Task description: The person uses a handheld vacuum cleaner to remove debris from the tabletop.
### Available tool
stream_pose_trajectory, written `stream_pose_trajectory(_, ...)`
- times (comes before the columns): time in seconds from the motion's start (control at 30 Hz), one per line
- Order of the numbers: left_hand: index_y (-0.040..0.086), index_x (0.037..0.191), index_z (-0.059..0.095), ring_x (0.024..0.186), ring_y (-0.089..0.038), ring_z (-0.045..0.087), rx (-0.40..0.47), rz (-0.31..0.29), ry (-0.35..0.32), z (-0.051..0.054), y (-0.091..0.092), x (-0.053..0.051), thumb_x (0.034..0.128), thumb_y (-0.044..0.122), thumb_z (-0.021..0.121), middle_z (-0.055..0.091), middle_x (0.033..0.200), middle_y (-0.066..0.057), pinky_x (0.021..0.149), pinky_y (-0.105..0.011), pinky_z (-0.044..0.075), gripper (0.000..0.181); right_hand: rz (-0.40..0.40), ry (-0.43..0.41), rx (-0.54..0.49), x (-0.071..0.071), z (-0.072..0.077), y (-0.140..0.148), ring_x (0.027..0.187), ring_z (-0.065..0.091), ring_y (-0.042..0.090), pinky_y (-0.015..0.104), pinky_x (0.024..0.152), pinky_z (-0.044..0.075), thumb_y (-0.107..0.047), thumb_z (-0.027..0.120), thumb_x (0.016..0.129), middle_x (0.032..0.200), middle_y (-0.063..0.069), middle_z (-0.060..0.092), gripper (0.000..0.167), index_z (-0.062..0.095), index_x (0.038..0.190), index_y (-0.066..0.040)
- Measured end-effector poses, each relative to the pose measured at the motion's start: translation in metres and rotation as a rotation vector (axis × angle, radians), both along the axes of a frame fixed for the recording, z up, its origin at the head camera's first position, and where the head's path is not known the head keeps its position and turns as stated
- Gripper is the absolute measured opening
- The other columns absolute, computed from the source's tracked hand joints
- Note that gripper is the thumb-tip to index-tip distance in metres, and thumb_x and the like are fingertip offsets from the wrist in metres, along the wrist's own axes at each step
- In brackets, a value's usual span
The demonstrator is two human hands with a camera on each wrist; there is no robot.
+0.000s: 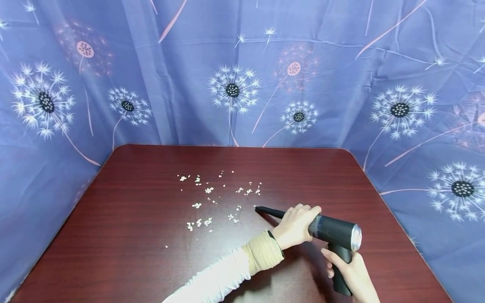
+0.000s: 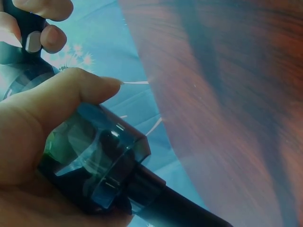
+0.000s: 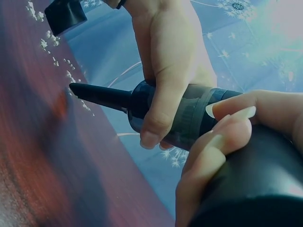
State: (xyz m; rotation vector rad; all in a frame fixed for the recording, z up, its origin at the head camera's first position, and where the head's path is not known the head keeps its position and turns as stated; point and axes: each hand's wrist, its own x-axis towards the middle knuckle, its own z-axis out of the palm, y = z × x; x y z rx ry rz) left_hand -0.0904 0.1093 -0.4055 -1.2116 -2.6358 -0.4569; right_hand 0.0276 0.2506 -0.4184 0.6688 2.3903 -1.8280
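Note:
A black handheld vacuum point(image 1: 335, 230) with a long narrow nozzle point(image 1: 270, 211) is held above the table's right half, its tip pointing left beside scattered white bits point(image 1: 209, 190). My left hand point(image 1: 296, 225) grips the front of its body, behind the nozzle; the left wrist view shows that hand point(image 2: 61, 109) round the clear chamber point(image 2: 99, 151). The handle point(image 1: 342, 269) is in my right hand point(image 1: 352, 271), whose fingers point(image 3: 220, 146) are curled in the right wrist view, where the nozzle point(image 3: 102, 96) also shows.
The dark red wood table point(image 1: 125, 252) has rounded far corners. White bits lie in small clusters over its middle and left of the nozzle. A blue curtain point(image 1: 189, 84) with dandelion prints hangs behind and at both sides.

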Motion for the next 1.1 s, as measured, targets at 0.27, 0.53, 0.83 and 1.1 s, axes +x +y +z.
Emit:
stream_pose_trajectory(0.27,0.021,0.105,0.055,0.080,-0.010,0.059,-0.004,-0.006,-0.032,-0.001,-0.002,-0.004,0.0617,0.031,0.088,0.064,0.087,0.006,0.058,-0.018,0.040,0.056,-0.018,0.024,-0.036,-0.003,-0.003,-0.005,0.050,0.051,0.013,0.030,0.051,0.046,-0.015,0.062,0.092,0.063,0.000,0.053,0.006,0.057,0.094,-0.015)
stream_pose_trajectory(0.53,0.022,0.106,0.054,0.079,-0.010,0.059,-0.010,-0.008,-0.066,-0.003,-0.004,-0.008,0.0610,0.029,0.089,0.063,0.087,0.007,0.057,-0.018,0.038,0.057,-0.027,0.015,-0.046,-0.006,-0.003,-0.008,0.050,0.051,0.014,0.030,0.052,0.047,-0.019,0.066,0.090,0.063,0.001,0.053,0.015,0.056,0.095,-0.009)
stream_pose_trajectory(0.83,0.022,0.106,0.055,0.080,-0.010,0.059,-0.012,-0.009,-0.081,-0.003,-0.005,-0.013,0.0608,0.028,0.089,0.064,0.088,0.006,0.059,-0.020,0.042,0.057,-0.036,0.017,-0.057,-0.010,-0.004,-0.011,0.051,0.052,0.015,0.030,0.052,0.047,-0.019,0.067,0.089,0.063,0.002,0.053,0.017,0.057,0.093,-0.006)
stream_pose_trajectory(1.1,0.021,0.105,0.054,0.080,-0.010,0.059,-0.008,-0.014,-0.079,-0.003,-0.005,-0.019,0.0609,0.028,0.089,0.064,0.087,0.006,0.059,-0.020,0.043,0.057,-0.028,0.041,-0.040,-0.013,-0.002,-0.013,0.051,0.052,0.014,0.030,0.052,0.047,-0.021,0.066,0.090,0.061,0.000,0.054,0.016,0.057,0.088,-0.008)
